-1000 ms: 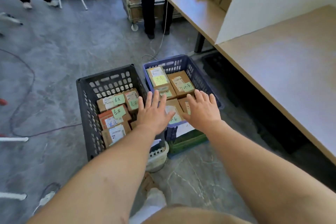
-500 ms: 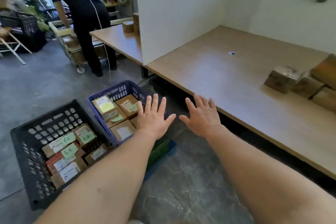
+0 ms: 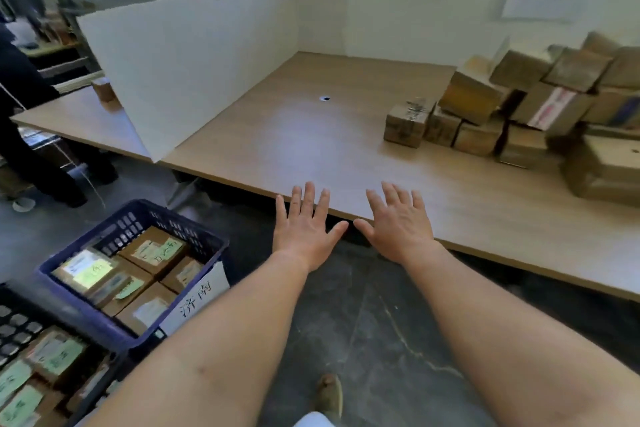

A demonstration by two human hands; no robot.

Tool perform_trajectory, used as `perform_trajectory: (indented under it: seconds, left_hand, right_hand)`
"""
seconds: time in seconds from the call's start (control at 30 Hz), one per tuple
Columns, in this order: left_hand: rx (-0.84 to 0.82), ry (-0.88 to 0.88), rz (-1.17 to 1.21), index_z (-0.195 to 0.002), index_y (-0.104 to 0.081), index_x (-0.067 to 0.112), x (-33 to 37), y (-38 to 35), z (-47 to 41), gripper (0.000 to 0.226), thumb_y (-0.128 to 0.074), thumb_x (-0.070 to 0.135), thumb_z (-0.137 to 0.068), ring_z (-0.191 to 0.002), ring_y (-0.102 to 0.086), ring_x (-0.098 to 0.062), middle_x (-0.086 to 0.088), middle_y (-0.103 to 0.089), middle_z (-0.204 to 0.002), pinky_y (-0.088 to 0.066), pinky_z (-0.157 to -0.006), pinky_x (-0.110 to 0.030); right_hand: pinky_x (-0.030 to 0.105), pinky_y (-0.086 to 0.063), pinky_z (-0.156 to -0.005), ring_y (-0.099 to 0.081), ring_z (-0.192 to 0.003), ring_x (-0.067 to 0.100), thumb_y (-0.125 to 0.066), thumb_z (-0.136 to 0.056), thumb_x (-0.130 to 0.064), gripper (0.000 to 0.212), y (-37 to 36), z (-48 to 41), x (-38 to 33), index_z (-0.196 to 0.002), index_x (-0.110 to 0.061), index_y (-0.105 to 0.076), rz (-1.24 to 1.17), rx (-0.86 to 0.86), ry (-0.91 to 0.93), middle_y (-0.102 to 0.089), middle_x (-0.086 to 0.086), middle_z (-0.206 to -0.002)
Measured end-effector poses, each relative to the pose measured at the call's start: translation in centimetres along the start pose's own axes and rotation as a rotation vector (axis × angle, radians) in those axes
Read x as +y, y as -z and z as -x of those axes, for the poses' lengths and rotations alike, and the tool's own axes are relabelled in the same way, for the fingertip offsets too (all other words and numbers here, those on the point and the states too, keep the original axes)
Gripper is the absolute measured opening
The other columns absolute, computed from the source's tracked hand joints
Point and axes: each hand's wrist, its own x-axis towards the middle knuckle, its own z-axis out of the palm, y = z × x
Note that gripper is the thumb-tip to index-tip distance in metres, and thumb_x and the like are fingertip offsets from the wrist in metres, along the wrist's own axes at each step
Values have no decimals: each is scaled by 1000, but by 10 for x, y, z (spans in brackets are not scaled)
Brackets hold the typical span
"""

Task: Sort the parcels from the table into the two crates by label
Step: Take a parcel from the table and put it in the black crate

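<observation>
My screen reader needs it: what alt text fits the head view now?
A person's left hand and right hand reach open and empty at the near edge of a wooden table with cardboard parcels piled on its right side. A blue crate and a black crate, holding labelled parcels, stand on the floor at left.

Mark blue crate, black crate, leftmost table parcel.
blue crate [image 3: 90, 317], head view, near rim.
black crate [image 3: 17, 326], head view, perforated wall.
leftmost table parcel [image 3: 403, 128], head view, front face.
</observation>
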Motion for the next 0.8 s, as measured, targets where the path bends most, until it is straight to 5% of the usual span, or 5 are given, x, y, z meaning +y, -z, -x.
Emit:
perform_trajectory:
  seconds: [0.3, 0.8]
  left_hand:
    - [-71, -207, 15, -151, 21, 26, 82, -8, -85, 73, -11, 63, -97, -146, 23, -28, -8, 29, -157, 7, -120, -50]
    - [63, -641, 29, -153, 15, 24, 246, 16, -209, 73, -16, 61, -98, -148, 18, -28, -10, 20, -161, 8, -120, -48]
  right_hand:
    - [51, -5, -120, -4, -149, 28, -30, -98, -58, 70, -12, -17, 94, -155, -22, -9, -13, -43, -246, -5, 11, -162]
    - [54, -8, -118, -4, -149, 28, -32, -97, -59, 73, 17, -31, 241, -155, -22, -7, 59, 11, -670, -5, 11, -162]
